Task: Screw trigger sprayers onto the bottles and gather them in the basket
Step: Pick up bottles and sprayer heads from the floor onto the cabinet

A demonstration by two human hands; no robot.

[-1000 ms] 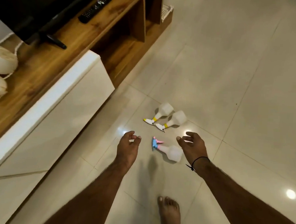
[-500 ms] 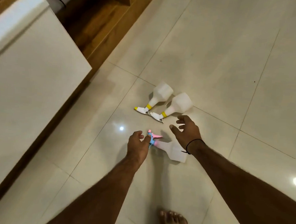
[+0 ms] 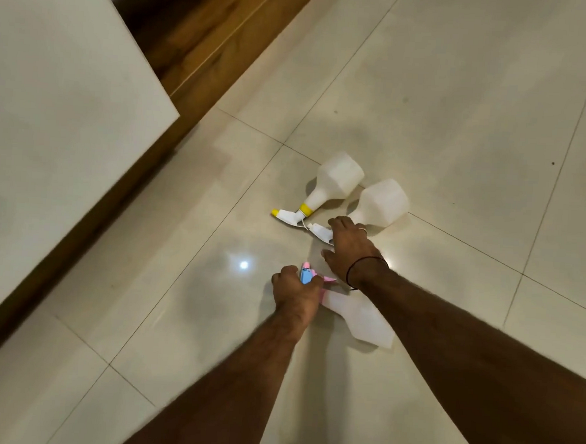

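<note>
Three white plastic spray bottles lie on the tiled floor. The nearest bottle (image 3: pixel 364 317) has a pink and blue sprayer (image 3: pixel 306 276), and my left hand (image 3: pixel 296 292) is shut around that sprayer head. Two bottles with white and yellow sprayers lie farther out: the left one (image 3: pixel 335 181) and the right one (image 3: pixel 383 201). My right hand (image 3: pixel 350 249) reaches over the neck and sprayer of the right one, fingers spread, covering them; whether it grips is unclear. No basket is in view.
A white cabinet front (image 3: pixel 61 122) with a wooden base (image 3: pixel 227 46) runs along the left. Glossy tile floor (image 3: pixel 464 95) stretches to the right and far side, with a lamp reflection near my left hand.
My left hand has closed on the pink and blue sprayer. My right hand has moved away from that bottle, forward onto the right yellow-collared bottle's neck. The view has dropped closer to the floor.
</note>
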